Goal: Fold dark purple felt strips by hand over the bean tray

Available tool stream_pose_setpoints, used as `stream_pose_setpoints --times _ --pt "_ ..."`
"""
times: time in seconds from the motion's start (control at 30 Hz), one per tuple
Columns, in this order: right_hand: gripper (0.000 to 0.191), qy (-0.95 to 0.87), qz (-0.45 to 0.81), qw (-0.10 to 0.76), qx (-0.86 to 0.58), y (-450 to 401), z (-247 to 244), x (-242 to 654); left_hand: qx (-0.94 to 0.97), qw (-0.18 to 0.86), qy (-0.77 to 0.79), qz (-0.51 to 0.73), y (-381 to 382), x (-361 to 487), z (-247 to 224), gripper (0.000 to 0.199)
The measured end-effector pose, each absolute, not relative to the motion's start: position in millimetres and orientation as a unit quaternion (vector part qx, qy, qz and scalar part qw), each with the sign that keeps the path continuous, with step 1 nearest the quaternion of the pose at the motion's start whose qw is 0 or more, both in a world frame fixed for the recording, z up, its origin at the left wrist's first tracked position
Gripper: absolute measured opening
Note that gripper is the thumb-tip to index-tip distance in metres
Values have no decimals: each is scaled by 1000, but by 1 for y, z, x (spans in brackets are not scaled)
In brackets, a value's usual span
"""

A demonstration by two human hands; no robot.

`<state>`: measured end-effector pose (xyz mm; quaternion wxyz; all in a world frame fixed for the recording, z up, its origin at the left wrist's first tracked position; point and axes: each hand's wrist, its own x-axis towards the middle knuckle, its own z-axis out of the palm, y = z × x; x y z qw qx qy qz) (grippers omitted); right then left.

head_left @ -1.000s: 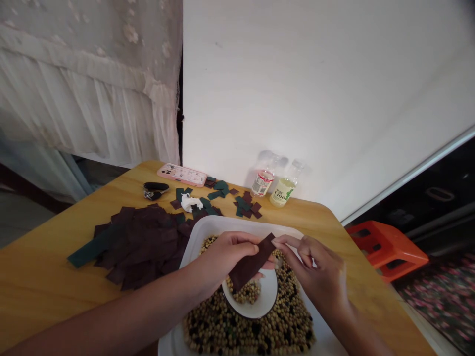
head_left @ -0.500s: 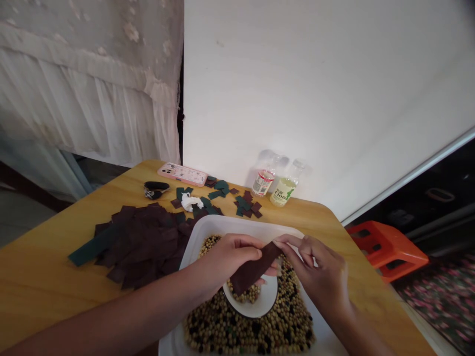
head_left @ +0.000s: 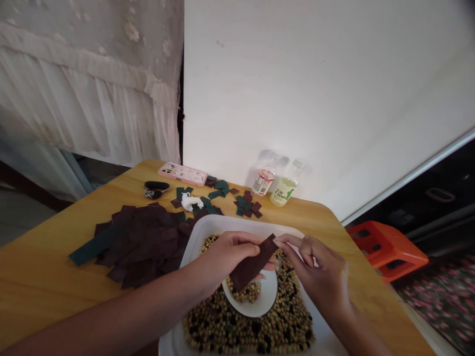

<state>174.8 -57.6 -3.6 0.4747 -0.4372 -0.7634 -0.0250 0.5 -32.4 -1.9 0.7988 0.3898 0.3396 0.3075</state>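
Dark brown strip point(head_left: 252, 263) held tilted over the small white bowl point(head_left: 267, 302), upper end toward 1 o'clock; it lies against the curled, closed-together fingers point(head_left: 241, 241) of the left hand point(head_left: 226, 258), while the right hand's point(head_left: 319, 272) fingertips point(head_left: 286, 241) pinch its upper end. Bowl sits among mixed beans point(head_left: 245, 336) in a white tray point(head_left: 237, 226). Loose dark brown and green pieces point(head_left: 141, 242) lie on the wooden table point(head_left: 44, 259) at the tray's 10 o'clock.
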Motion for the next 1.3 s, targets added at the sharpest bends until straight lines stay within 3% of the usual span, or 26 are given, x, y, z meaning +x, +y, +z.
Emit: stream_pose_setpoints --times 1.3 --pt "43 -759 -24 475 -443 -58 -5 177 387 804 343 292 -33 2 0 18"
